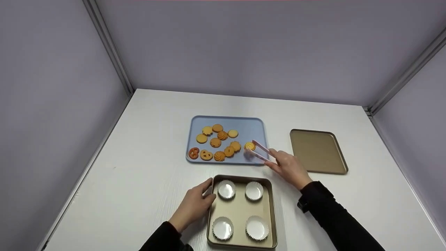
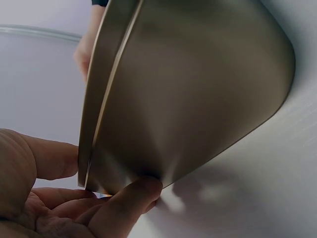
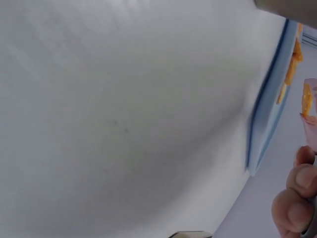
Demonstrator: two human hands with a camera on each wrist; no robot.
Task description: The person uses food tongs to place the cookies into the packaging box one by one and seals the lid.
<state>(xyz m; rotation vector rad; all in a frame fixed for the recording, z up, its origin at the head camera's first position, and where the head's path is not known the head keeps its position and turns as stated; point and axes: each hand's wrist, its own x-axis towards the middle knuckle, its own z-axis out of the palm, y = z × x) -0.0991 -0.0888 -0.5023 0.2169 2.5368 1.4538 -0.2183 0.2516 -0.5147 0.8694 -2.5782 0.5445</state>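
Note:
My right hand [image 1: 291, 169] grips pink tongs [image 1: 262, 147] over the right part of a blue tray [image 1: 251, 127]. A round yellow cookie [image 1: 250, 146] sits between the tong tips; the right wrist view has this cookie [image 3: 306, 99] above the tray's level. My left hand [image 1: 195, 203] holds the left side of a gold baking pan [image 1: 240, 212] near its far corner. In the left wrist view, fingertips [image 2: 148, 188] press the pan's outer wall [image 2: 183, 94] and another finger meets its rim. Several white fluted cups [image 1: 226, 190] stand inside the pan.
Several cookies [image 1: 215, 142] of different shapes lie on the blue tray, with a brown pretzel [image 1: 193, 153] at its near left corner. A flat gold tray [image 1: 317, 151] lies to the right on the white table [image 1: 146, 157]. Grey panels [image 1: 237, 48] enclose the table.

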